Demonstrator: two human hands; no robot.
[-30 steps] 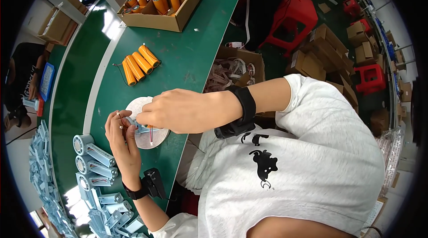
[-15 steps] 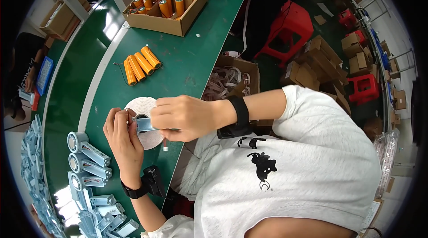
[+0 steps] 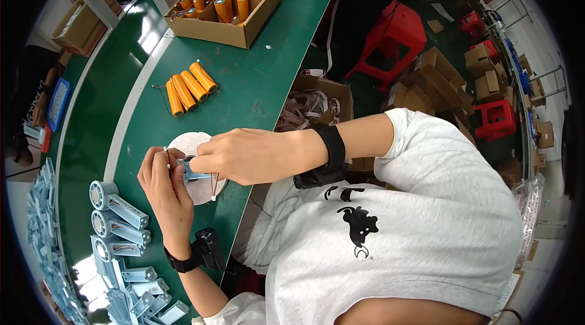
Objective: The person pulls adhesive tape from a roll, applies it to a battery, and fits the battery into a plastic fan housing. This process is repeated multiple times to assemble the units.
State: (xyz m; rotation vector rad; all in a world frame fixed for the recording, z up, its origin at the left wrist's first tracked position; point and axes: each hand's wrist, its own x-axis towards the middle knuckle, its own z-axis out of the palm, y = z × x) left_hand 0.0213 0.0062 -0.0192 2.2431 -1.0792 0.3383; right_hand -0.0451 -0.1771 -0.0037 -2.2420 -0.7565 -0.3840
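Observation:
My left hand (image 3: 163, 190) and my right hand (image 3: 241, 155) meet over a white tape roll (image 3: 186, 142) lying flat on the green table (image 3: 256, 81). Together they pinch a small light-blue cylindrical part (image 3: 196, 173) with thin wires sticking out. The left fingers hold one wire end up near the thumb; the right fingers grip the part from the right side. Both wrists wear black bands.
Four orange cylinders (image 3: 186, 87) with wires lie beyond the roll. A cardboard box (image 3: 226, 11) of more orange cylinders stands at the back. Several light-blue finished parts (image 3: 116, 215) line the left. An open carton (image 3: 317, 102) and red stools (image 3: 390, 35) are at the right.
Both hands stay together on the small part over the tape roll; the view has shifted a little, and the fingers have turned the part slightly.

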